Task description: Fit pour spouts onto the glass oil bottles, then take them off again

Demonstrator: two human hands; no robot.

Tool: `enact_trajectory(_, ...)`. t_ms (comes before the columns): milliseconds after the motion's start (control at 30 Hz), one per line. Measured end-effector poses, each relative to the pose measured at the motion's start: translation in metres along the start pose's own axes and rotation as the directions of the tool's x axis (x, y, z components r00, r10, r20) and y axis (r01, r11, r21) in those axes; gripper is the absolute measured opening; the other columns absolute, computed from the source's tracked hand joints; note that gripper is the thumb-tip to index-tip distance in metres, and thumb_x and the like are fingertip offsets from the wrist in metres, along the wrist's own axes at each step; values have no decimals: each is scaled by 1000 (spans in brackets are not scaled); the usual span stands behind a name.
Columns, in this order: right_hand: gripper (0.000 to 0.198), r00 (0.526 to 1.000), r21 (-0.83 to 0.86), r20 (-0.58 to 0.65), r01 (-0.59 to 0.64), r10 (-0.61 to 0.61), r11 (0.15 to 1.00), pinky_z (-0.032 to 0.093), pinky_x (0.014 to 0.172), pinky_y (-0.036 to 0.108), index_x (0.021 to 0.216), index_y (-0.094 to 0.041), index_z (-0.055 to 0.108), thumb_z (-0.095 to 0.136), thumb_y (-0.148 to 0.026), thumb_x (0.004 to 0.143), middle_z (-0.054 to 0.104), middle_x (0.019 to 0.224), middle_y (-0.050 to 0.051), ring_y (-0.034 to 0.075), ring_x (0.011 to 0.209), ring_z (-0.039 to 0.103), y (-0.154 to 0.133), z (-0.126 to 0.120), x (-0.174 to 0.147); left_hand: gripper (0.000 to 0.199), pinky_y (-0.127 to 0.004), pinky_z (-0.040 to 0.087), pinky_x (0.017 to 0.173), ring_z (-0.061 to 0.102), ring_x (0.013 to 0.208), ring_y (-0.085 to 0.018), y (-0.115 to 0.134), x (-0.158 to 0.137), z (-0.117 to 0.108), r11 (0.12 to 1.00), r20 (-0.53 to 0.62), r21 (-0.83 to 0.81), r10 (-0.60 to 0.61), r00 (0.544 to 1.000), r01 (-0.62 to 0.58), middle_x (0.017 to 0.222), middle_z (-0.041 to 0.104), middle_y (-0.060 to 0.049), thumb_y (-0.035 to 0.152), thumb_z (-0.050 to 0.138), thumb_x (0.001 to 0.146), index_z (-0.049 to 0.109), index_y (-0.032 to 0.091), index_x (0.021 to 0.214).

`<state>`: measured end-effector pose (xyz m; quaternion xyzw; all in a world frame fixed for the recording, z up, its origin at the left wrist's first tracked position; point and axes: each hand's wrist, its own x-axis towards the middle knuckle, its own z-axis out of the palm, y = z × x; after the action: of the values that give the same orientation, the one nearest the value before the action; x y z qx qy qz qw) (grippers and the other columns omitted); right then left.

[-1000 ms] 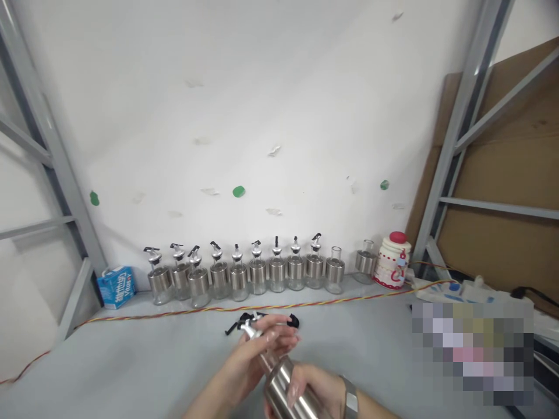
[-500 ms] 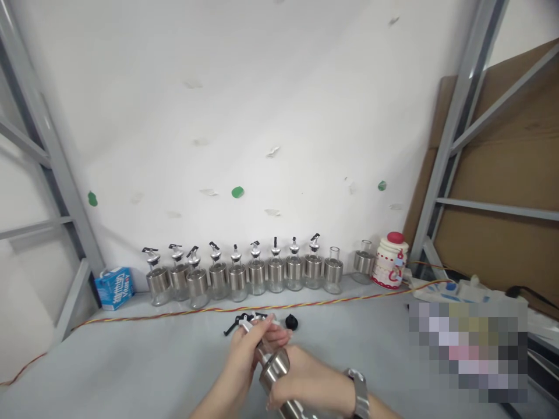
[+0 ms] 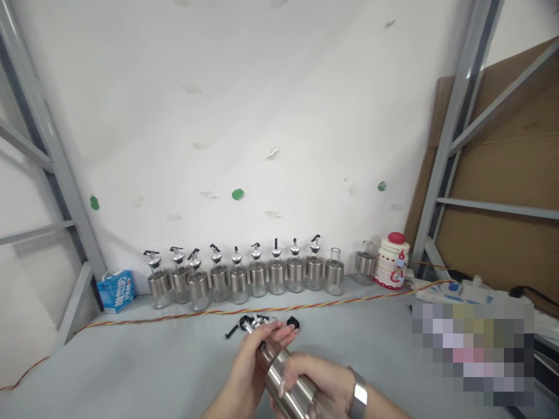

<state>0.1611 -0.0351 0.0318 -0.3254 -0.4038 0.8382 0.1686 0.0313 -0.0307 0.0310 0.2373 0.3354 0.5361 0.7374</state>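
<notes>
In the lower middle, my right hand [image 3: 312, 372] is wrapped round a glass oil bottle [image 3: 279, 375] with a steel sleeve, tilted with its neck up and to the left. My left hand [image 3: 251, 364] is closed round the silver pour spout [image 3: 248, 327] at the bottle's neck, its fingers stretched across toward the right. The fingers partly hide the joint between spout and neck. Just beyond the hands, small black and silver spout parts [image 3: 231, 331] and a black cap [image 3: 293, 322] lie on the grey table.
A row of similar bottles [image 3: 239, 282] stands along the wall, most with spouts; two at the right have bare necks [image 3: 335, 256]. A blue carton [image 3: 116, 291] is at the left, a white-and-red jar [image 3: 392, 262] at the right. A twisted cable [image 3: 262, 311] crosses the table.
The bottle has shifted slightly, and more of its steel sleeve shows. My left fingers have moved a little right, toward the black cap. My right hand has changed its grip on the sleeve.
</notes>
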Motion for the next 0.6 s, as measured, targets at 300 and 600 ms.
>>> enact_trajectory(300,20,821,-893,-265,-11,-506,450,32,47,22,70,-18,51,58,-14,51,55,61,-2,13,53,50,0,12,1,16,-35,42,88,62,90,-25,0,7,-4,975,-103,186,140,985,-119,82,70,-14,25,60,68,63,10,74)
enact_trajectory(600,35,567,-856,-142,-482,-811,-186,38,60,29,88,-21,50,51,-7,55,58,83,6,24,76,56,0,11,7,27,-36,37,94,56,102,-26,-3,14,-7,964,-115,157,233,966,-214,94,68,-12,36,62,69,64,11,81)
